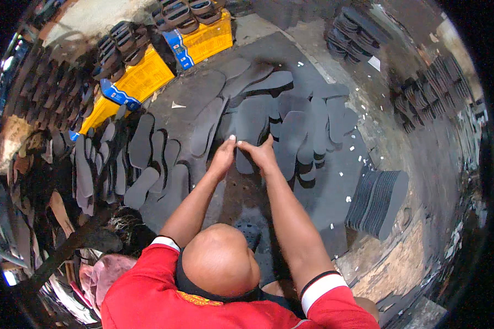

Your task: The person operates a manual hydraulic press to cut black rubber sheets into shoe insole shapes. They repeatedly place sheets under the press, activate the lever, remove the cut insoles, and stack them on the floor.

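Observation:
Both my hands are on a dark grey foam sandal sole (253, 118) in the middle of the view, its long side pointing away from me. My left hand (223, 158) has its thumb at the sole's left edge, fingers partly hidden. On the other side my right hand (262, 155) grips the right edge, thumb reaching across toward the left thumb. Around them lie many loose soles: a pair of soles (206, 129) to the left, a broad sole (292, 140) close to the right hand, and a curved sole (269, 82) beyond.
Yellow-and-blue boxes (142, 77) at the far left carry dark sandals (184, 13). More soles (142, 140) stand crowded at left. A neat stack of soles (376, 203) sits at right, with further piles (431, 93) behind. White scraps (348, 199) dot the dark work surface.

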`<state>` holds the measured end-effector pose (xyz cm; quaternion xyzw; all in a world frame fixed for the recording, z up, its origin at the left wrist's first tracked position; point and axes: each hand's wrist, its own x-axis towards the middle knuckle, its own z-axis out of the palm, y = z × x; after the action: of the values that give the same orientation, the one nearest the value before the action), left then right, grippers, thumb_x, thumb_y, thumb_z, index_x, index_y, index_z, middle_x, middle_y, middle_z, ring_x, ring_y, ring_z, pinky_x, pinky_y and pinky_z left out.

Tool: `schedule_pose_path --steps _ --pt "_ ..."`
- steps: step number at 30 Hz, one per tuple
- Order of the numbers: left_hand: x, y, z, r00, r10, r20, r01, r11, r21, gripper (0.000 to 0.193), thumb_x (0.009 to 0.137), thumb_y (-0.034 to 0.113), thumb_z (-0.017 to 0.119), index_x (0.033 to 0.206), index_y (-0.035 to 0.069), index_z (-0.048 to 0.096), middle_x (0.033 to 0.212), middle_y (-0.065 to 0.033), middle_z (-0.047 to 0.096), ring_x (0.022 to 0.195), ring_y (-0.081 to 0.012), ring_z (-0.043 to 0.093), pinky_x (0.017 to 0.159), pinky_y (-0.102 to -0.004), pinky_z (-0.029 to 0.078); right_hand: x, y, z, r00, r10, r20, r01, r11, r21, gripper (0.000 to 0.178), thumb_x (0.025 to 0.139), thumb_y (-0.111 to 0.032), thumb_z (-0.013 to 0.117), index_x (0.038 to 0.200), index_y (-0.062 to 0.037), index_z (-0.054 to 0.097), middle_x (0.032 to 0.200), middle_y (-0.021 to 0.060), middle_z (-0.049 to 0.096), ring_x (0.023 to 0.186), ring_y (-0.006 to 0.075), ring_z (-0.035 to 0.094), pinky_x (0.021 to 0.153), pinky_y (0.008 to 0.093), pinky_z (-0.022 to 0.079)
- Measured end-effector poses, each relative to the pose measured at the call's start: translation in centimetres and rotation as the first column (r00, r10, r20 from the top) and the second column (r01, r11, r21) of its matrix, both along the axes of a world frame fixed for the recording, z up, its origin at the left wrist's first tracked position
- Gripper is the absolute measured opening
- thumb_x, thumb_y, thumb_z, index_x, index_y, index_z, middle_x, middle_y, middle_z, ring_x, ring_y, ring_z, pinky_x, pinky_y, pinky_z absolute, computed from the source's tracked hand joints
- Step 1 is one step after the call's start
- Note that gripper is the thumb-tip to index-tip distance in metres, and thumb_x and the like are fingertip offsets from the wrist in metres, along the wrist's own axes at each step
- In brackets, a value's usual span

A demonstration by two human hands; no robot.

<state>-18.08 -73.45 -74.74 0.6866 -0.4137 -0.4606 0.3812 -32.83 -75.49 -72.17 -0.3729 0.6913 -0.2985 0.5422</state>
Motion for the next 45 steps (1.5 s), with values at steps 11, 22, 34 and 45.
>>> schedule_pose_path --steps 11,22,34,45 --pt "4.3 -2.2 -3.0 0.583 0.236 0.777 -0.001 0.957 -0.29 0.069 0.081 0.02 0.081 0.141 0.006 0.049 0.13 -0.0193 0.055 0.123 -0.0394 0.05 0.104 -0.0511 0.041 -9.4 8.0 5.6 0.827 -0.195 0.527 0.17 0.981 0.096 0.087 0.08 -0.026 0.086 0.149 0.0015 0.04 0.138 0.0179 0.059 0.119 0.0317 0.062 0.1 0.0441 0.053" --pt "-4.2 3.9 -2.9 0.788 -0.075 0.611 0.191 0.973 -0.127 0.1 0.082 0.042 0.083 0.156 0.001 0.031 0.157 -0.0231 0.038 0.146 -0.0443 0.033 0.119 -0.0529 0.031 -10.7 5.7 7.4 0.985 -0.045 0.166 0.086 0.965 -0.248 0.09 0.078 -0.031 0.088 0.146 0.006 0.043 0.136 0.021 0.059 0.124 0.0312 0.058 0.108 0.04 0.045" --pt "-7.5 -1.2 3.5 0.964 -0.246 -0.105 0.169 0.864 -0.474 0.048 0.095 0.012 0.056 0.139 -0.007 0.054 0.112 -0.0181 0.072 0.1 -0.0199 0.068 0.086 -0.0311 0.052 -24.6 12.5 -1.4 0.827 -0.467 -0.314 0.404 0.881 -0.248 0.104 0.067 -0.043 0.092 0.141 0.0119 0.042 0.135 0.026 0.06 0.119 0.0374 0.063 0.102 0.0455 0.05" --pt "-18.8 -0.9 2.9 0.726 -0.484 0.488 0.564 0.826 -0.02 0.086 0.08 0.021 0.085 0.15 0.0 0.04 0.146 -0.024 0.047 0.136 -0.0403 0.047 0.112 -0.0536 0.039 -35.8 16.8 22.6 0.816 -0.567 0.117 0.578 0.787 -0.216 0.073 0.086 -0.04 0.081 0.139 0.0031 0.055 0.126 0.016 0.068 0.116 0.0281 0.065 0.099 0.0422 0.052"
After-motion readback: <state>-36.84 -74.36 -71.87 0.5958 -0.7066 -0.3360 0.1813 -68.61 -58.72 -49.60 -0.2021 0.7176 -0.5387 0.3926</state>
